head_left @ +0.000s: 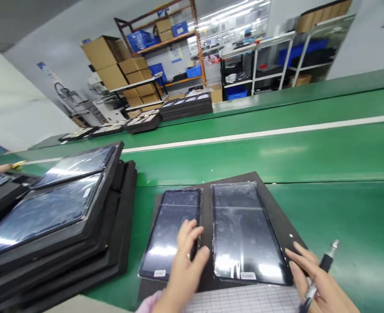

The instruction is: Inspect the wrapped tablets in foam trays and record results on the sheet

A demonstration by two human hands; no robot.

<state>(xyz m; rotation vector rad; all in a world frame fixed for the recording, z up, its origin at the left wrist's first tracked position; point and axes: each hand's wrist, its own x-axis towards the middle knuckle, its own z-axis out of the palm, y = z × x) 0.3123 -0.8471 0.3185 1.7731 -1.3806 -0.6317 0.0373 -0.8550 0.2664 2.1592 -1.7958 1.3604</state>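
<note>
Two dark glass tablet screens lie side by side on a black foam tray in front of me. My left hand is over the right side of the left screen, its fingers bent but apart, with nothing held. Whether the fingertips touch the glass I cannot tell. A black and silver pen is held in my right hand, its metal end pointing up. The fingertips of that hand are at the lower right edge of the right screen. White labels mark the bottoms of both screens.
A paper sheet with a printed grid lies at the tray's near edge. Stacked black foam trays with screens stand at left. Another person's hand shows at far left. More trays line the far side of the green bench.
</note>
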